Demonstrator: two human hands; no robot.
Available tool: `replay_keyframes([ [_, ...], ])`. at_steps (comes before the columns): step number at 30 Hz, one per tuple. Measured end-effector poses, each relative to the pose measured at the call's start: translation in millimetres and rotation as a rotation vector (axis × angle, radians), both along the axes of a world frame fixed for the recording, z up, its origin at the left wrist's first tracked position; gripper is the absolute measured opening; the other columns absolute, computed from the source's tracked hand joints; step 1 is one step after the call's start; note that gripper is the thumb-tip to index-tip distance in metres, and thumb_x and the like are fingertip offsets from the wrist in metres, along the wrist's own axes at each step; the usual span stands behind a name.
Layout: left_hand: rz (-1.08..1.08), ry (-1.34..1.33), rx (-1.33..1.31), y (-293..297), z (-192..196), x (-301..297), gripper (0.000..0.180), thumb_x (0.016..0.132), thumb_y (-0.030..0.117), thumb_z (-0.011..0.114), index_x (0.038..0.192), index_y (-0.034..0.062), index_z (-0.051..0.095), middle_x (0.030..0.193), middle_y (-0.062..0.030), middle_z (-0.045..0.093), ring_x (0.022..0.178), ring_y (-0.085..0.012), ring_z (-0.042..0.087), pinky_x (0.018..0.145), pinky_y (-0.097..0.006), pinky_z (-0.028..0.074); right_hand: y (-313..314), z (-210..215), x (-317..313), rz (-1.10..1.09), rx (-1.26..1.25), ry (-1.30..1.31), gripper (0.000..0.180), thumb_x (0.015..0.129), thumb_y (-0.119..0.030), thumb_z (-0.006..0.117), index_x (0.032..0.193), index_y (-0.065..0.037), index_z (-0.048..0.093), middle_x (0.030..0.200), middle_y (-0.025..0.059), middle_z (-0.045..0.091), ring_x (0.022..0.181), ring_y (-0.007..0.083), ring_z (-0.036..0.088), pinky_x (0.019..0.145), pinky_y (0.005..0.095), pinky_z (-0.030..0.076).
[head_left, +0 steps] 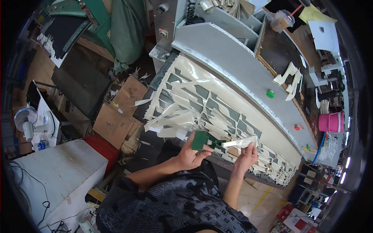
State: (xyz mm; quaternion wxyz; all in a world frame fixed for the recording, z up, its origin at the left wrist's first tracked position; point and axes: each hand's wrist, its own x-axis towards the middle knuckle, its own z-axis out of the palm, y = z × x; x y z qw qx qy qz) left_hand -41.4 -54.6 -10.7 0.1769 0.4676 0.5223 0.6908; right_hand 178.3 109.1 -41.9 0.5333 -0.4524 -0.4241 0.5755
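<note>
My left hand [189, 156] is closed around a green cutting die [199, 140], a narrow form with a broad flat end. My right hand [247, 156] pinches a cream cut piece [248, 141] between thumb and fingers. The piece's narrow end points left and meets the right end of the die. Beneath both hands lies a cream sheet [233, 99] of leather-like material, full of cut-out openings that show a dark green-grey surface. Loose cream cut pieces [178, 119] are heaped on the sheet's left part, near my left hand.
Beyond the sheet, a grey machine beam [233, 62] spans the table with a green button [270, 94] and a red button [297, 127]. A brown shelf [272, 50] above holds a drink cup [281, 21] and cream pieces. Cardboard [112, 123] and a white cabinet [66, 174] stand left.
</note>
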Motion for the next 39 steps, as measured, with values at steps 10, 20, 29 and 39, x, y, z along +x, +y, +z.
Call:
replay_keyframes([
  [10,-0.331,0.024,0.21,29.9,33.0,-13.1,0.029,0.081,0.011,0.088,0.107,0.0115,0.073,0.135,-0.0212,0.063,0.12,-0.0389,0.066,0.098,-0.045,0.056,23.4,44.9,208.3,-0.809,0.138,-0.409,0.029,0.107,-0.01,0.055,0.121,0.014,0.065,0.117,0.0173,0.071,0.109,0.0277,0.07,0.091,0.0377,0.061],
  [20,-0.621,0.696,-0.265,166.6,-97.8,139.9,0.035,0.089,0.019,0.074,0.12,0.005,0.063,0.094,-0.0202,0.068,0.099,-0.0387,0.069,0.083,-0.052,0.057,-28.8,78.7,185.6,-0.532,0.197,-0.135,0.049,0.103,-0.033,0.048,0.12,0.01,0.064,0.11,0.0194,0.073,0.101,0.0287,0.07,0.085,0.0353,0.058],
  [29,-0.297,0.359,-0.331,89.8,-89.7,47.0,0.024,0.086,0.018,0.077,0.107,0.009,0.072,0.103,-0.0122,0.068,0.106,-0.0364,0.064,0.093,-0.049,0.051,-64.8,19.4,148.5,-0.17,-0.132,0.633,0.03,0.099,-0.011,0.061,0.126,-0.001,0.052,0.097,0.0082,0.055,0.084,0.0182,0.052,0.072,0.0326,0.046],
  [39,0.06,0.769,-1.07,33.9,-85.1,-89.0,0.083,0.07,0.031,0.094,0.14,0.005,0.058,0.125,-0.0191,0.065,0.12,-0.0384,0.059,0.108,-0.055,0.039,-39.3,30.1,89.1,0.384,0.269,-0.817,0.033,0.111,-0.026,0.056,0.127,0.0,0.068,0.101,0.0126,0.076,0.099,0.0284,0.07,0.105,0.0422,0.048],
])
